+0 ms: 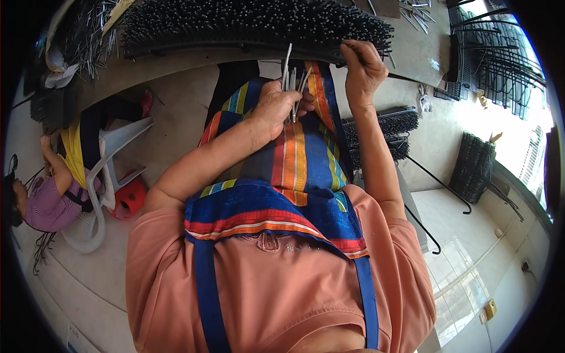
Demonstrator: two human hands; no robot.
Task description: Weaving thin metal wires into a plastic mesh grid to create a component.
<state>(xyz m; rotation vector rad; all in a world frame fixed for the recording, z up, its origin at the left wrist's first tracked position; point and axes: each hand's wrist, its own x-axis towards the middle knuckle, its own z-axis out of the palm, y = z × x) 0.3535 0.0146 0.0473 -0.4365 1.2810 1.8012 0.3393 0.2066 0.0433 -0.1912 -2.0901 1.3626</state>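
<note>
My left hand (275,110), in front of my striped apron (288,154), is closed around a loose bundle of thin silvery metal strips (293,79). One strip sticks up higher than the others. My right hand (366,66) is raised at the front right edge of a long black piece with dense bristles (253,25). Its thumb and fingers are pinched together; what they hold, if anything, is too small to make out. Many of the bristles have pale, shiny tips. The bristled piece lies across the table (170,72).
More silvery strips (416,13) lie loose at the table's far right, with a tangled heap (94,50) at far left. Black wire racks (500,65) stand at right. Bristled pieces with hooked rods (382,126) lie beside my right arm. A person (56,188) sits at left by a white chair (103,170).
</note>
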